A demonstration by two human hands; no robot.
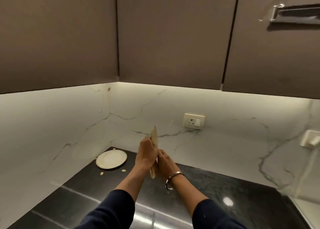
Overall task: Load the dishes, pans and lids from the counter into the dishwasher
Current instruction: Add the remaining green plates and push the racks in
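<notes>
Both my hands hold a cream plate (154,135) on edge, upright above the dark counter (199,182). My left hand (146,153) grips its left face, fingers wrapped over the rim. My right hand (166,161), with a metal bangle on the wrist, grips the right face lower down. Only the plate's thin rim shows, above and below the hands. A second cream plate (111,159) lies flat on the counter in the back corner, left of my hands. No dishwasher is in view.
Small food crumbs (102,173) lie on the counter near the flat plate. White marble backsplash walls meet in the corner. Brown wall cabinets hang overhead. A wall socket (194,123) sits to the right, another plug (310,140) at the far right.
</notes>
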